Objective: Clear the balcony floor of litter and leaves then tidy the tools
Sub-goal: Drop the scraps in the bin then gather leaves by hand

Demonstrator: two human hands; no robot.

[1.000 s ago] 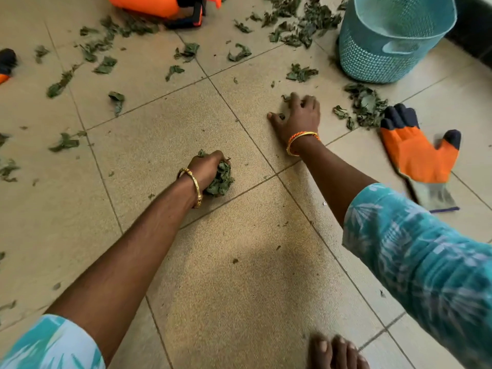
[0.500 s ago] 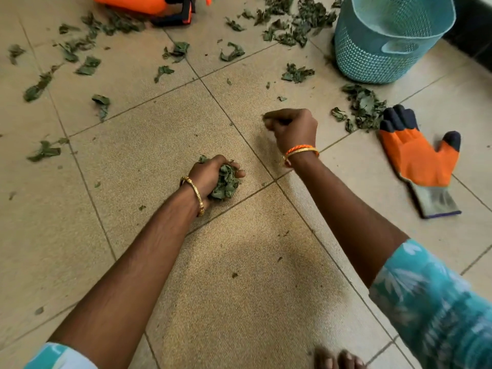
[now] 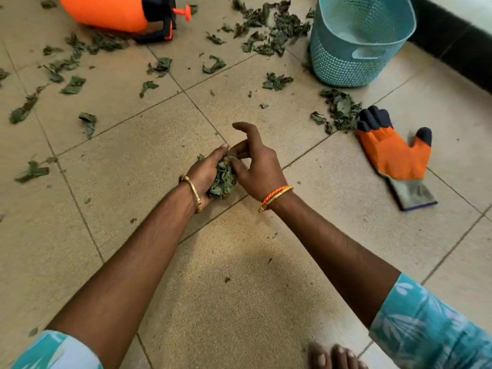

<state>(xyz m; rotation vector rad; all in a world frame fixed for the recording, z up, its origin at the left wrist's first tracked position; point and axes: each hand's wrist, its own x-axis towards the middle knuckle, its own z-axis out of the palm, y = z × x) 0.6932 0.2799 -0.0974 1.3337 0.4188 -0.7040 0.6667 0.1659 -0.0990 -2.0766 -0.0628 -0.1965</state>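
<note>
Beige balcony floor [image 3: 239, 302] tiles, with toes poking in at the near edge, cut off so you can't see more. Just past the bare near tiles both hands meet in the middle. Left hand [image 3: 206, 173] is cupped round a wad of leaves [image 3: 222, 179], gripping it. Right hand [image 3: 254, 166] has swung over from the spot further out where it was pressed on the floor a second ago; now thumb and a finger pinch into the wad while the index sticks up loose. Looks to me like it's tucking a fresh scrap into the bunch, so the handful is growing and a dump into the basket probably comes soon. Can't actually see what the right fingers hold, the wad hides it.

Further out on the right an orange glove [image 3: 394, 155] lies flat, with a small heap of leaf bits [image 3: 339, 110] touching its fingertips. Beyond that stands the teal basket [image 3: 356, 46], upright; I can't make out any leaves in it, something pale shows at the bottom, hard to tell what. Loose leaves [image 3: 269, 25] lie scattered across the far floor, thickest left of the basket. Far left, an orange sprayer [image 3: 111, 12] lies on its side, top cut off by the frame. So lots left: most litter is still down, tools untouched.
</note>
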